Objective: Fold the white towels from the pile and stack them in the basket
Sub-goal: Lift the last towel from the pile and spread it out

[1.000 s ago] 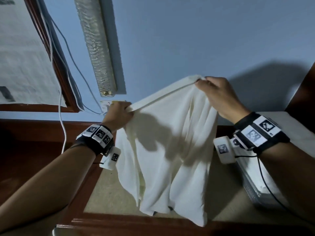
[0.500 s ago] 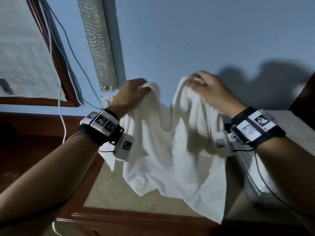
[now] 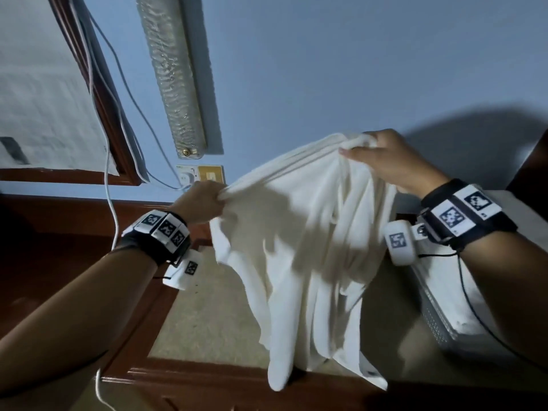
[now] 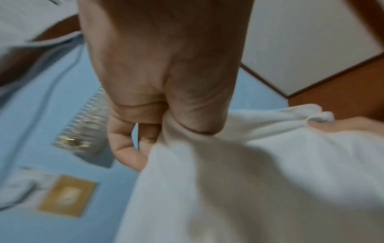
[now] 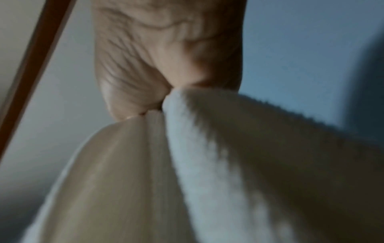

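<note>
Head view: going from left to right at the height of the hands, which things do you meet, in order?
White cable → left hand → white towel → right hand → right wrist band.

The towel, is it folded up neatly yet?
No. The towel hangs loose and wrinkly from the left hand and right hand.

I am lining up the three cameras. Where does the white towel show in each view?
Head: white towel hangs at centre, held up between left hand and right hand.
Left wrist: it fills the lower right.
Right wrist: it fills the lower half.
Shared landmark: the blue wall.
</note>
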A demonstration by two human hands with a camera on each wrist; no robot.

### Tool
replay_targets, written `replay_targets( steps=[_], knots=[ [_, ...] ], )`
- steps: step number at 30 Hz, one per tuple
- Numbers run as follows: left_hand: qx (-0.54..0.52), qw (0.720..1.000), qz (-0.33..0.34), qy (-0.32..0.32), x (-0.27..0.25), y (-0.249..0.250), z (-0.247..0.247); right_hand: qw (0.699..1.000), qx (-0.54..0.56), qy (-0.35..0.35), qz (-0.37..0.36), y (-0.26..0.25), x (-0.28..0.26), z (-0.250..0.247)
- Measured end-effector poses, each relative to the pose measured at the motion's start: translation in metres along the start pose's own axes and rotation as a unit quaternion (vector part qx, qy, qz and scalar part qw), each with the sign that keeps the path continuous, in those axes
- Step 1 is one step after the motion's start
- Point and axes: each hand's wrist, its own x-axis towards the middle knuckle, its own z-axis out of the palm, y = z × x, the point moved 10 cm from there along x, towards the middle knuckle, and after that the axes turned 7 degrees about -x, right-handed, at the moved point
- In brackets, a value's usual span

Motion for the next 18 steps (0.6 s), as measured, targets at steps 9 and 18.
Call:
replay_targets(
  steps=[9,18],
  knots=[
    [-0.226,0.971,-0.024,0.073,-0.018,-0.055,-0.062,0.969,-0.237,-0.012,0.065,0.064,0.007,-0.027],
    [-0.316,0.935,-0.019,0.158,-0.022,-0.036,-0.111,0.964,-0.256,-0.028,0.069,0.066,0.007,-0.027]
  ],
)
